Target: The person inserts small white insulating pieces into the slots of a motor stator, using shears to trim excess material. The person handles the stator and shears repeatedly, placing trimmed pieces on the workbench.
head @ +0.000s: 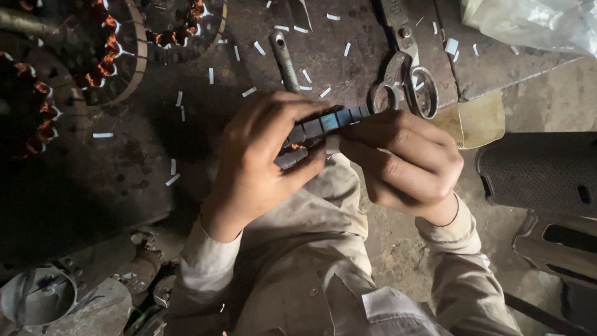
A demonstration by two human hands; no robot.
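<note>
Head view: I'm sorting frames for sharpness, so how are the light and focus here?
Head view: light falls on both hands, left hand and right hand, which hold a sharp segmented metal piece; the scissors read clearly; the left edge and the wound cores sink into shadow.

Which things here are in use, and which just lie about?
In use: left hand and right hand, both holding the slotted metal stator.
Lying about: scissors, metal rod, paper strips, wound stators, plastic bag.
</note>
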